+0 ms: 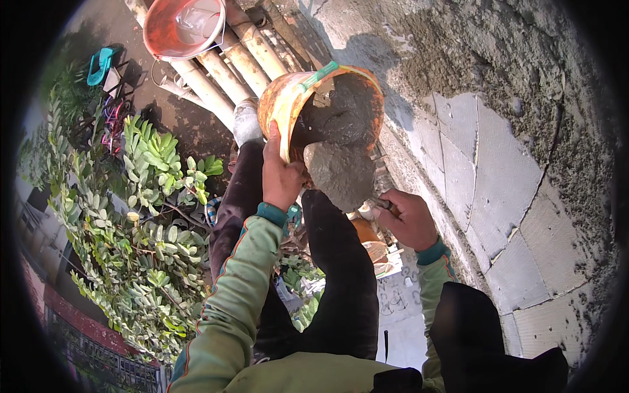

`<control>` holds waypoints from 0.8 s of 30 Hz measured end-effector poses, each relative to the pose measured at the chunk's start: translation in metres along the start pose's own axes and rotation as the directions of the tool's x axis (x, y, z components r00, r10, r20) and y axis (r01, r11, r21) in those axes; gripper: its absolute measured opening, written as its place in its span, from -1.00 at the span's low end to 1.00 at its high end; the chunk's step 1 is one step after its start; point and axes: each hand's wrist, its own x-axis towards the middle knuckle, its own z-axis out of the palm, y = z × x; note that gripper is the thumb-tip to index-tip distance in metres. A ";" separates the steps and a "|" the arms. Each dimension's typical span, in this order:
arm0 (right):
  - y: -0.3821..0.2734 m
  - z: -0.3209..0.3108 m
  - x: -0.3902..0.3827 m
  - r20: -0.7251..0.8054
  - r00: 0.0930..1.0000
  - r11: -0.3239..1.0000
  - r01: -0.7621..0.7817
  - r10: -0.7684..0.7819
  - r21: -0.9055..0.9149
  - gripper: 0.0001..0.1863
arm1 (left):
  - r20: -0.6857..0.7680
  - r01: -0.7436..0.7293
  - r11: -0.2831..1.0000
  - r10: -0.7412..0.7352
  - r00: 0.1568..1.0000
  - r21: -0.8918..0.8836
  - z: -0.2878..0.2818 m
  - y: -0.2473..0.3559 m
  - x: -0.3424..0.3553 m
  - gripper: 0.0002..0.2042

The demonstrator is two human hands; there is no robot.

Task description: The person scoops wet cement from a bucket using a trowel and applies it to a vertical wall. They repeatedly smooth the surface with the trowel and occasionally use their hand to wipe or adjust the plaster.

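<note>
My left hand (280,175) grips the left rim of a tilted orange-yellow bucket (273,98), which has a green strip at its upper rim and holds wet grey mortar (347,111). My right hand (409,219) is closed on the handle of a trowel just below the bucket's mouth. The trowel blade is covered by a lump of grey mortar (337,177) that overlaps the lower opening of the bucket, so the blade itself is mostly hidden.
I am up on bamboo poles (216,85), where a red-orange bucket (157,29) sits. A rough plastered wall (544,72) with smooth grey panels (485,164) rises on the right. Leafy branches (131,262) fill the left; a pale surface (393,314) lies far below.
</note>
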 end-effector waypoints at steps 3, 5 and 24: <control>-0.014 -0.051 0.002 0.254 0.964 0.964 -0.137 0.077 0.228 -0.81 | -0.024 0.034 0.991 -0.031 0.999 0.133 -0.007 -0.006 0.003 -0.04; -0.023 -0.098 0.008 0.158 0.975 0.911 -0.202 0.154 0.360 -0.80 | -0.031 0.063 0.980 -0.058 0.998 0.191 -0.012 -0.006 0.004 -0.02; 0.053 0.077 0.209 -0.364 0.930 0.921 -0.177 0.042 -0.346 -0.66 | -0.009 0.033 0.904 -0.032 0.999 0.426 -0.017 0.022 0.006 0.04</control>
